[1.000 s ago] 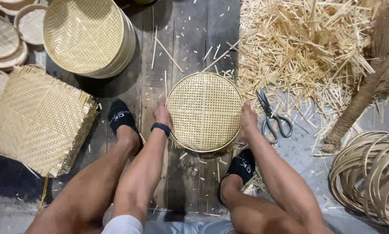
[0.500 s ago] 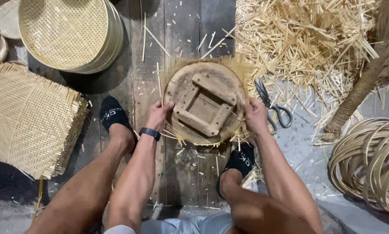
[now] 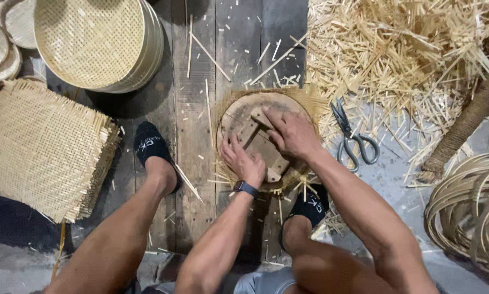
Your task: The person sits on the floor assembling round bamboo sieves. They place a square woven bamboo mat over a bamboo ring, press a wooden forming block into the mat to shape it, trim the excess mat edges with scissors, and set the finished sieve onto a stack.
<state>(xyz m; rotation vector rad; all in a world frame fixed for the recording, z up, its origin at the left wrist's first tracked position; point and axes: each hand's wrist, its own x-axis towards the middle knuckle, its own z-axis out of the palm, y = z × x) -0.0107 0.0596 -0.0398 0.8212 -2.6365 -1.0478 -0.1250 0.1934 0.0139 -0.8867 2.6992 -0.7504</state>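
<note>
A stack of round woven trays (image 3: 100, 43) sits far left, square woven mats (image 3: 40, 147) below it. Between my feet lies a round wooden form (image 3: 255, 133) fringed with bamboo ends. My left hand (image 3: 244, 160) and right hand (image 3: 291, 133) press flat on it, fingers spread, gripping nothing. Scissors (image 3: 353, 139) lie just right.

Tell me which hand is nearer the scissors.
Right. The right hand presses the round wooden form just beside the scissors; the left hand lies farther away.
</note>
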